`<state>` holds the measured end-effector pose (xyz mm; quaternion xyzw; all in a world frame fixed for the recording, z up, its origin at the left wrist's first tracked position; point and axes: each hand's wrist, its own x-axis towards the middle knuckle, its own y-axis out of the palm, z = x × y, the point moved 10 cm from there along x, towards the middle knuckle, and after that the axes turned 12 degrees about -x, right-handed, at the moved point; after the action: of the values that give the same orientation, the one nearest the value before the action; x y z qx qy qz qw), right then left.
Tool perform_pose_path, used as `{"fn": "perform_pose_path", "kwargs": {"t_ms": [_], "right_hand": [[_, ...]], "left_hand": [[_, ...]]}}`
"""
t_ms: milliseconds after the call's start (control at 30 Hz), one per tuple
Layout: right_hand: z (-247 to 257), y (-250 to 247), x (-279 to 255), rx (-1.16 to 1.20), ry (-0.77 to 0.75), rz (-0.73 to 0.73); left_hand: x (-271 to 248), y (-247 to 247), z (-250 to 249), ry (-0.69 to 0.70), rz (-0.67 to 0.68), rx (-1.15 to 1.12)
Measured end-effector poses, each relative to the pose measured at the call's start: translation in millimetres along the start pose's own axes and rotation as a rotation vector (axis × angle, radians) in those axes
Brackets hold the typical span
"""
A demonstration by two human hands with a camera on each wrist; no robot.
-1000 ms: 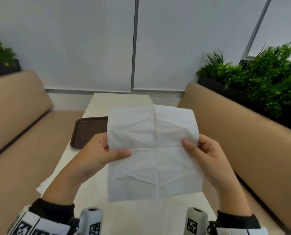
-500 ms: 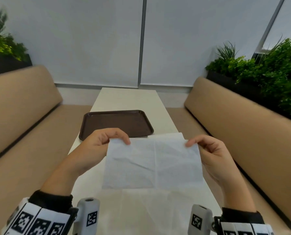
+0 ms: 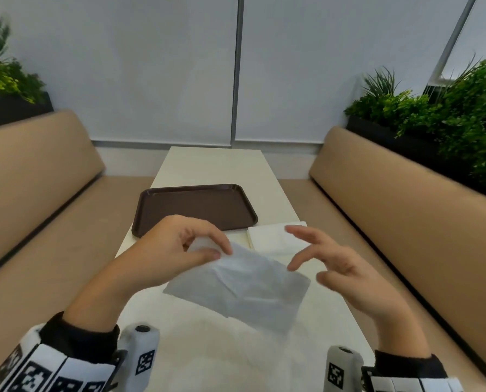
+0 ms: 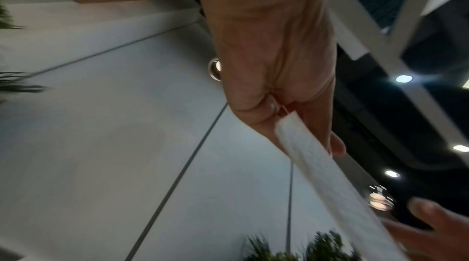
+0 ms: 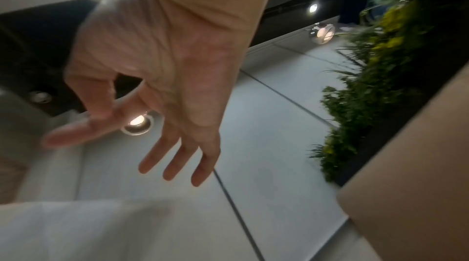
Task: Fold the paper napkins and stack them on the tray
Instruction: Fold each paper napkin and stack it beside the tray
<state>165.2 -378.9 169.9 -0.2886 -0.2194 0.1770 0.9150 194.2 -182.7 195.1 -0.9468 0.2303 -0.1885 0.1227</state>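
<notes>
A white paper napkin [image 3: 244, 287], folded in half, hangs tilted above the table. My left hand [image 3: 179, 250] pinches its upper left corner between thumb and fingers; the left wrist view shows the folded napkin edge [image 4: 317, 155] held there. My right hand [image 3: 341, 267] hovers just right of the napkin with fingers spread and holds nothing; in the right wrist view my right hand [image 5: 162, 104] is open above a pale napkin surface [image 5: 76, 231]. The brown tray [image 3: 193, 207] lies beyond the hands with nothing on it.
Another white napkin [image 3: 275, 239] lies flat on the white table [image 3: 213, 165] just right of the tray's near corner. Tan bench seats [image 3: 406, 222] flank the table. Planters with green plants [image 3: 448, 114] stand behind both benches.
The napkin went from held upright and open by both hands to folded in half. My right hand has let go and spread its fingers; my left still pinches the corner.
</notes>
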Motion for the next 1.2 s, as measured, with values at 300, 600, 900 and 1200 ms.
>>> {"fn": "perform_pose_path", "kwargs": {"t_ms": [300, 600, 900, 1200], "right_hand": [[-18.9, 26.5, 34.8, -0.207, 0.047, 0.150], [-155.9, -6.1, 12.1, 0.089, 0.432, 0.044], [-274.4, -76.8, 87.1, 0.042, 0.652, -0.283], [-381.2, -63.5, 138.8, -0.557, 0.745, -0.182]], "left_hand": [[35.2, 19.7, -1.0, -0.043, 0.123, 0.327], [63.4, 17.2, 104.5, -0.368, 0.054, -0.128], [170.7, 43.1, 233.2, -0.486, -0.204, -0.238], [217.9, 78.2, 327.3, -0.673, -0.268, -0.132]]}}
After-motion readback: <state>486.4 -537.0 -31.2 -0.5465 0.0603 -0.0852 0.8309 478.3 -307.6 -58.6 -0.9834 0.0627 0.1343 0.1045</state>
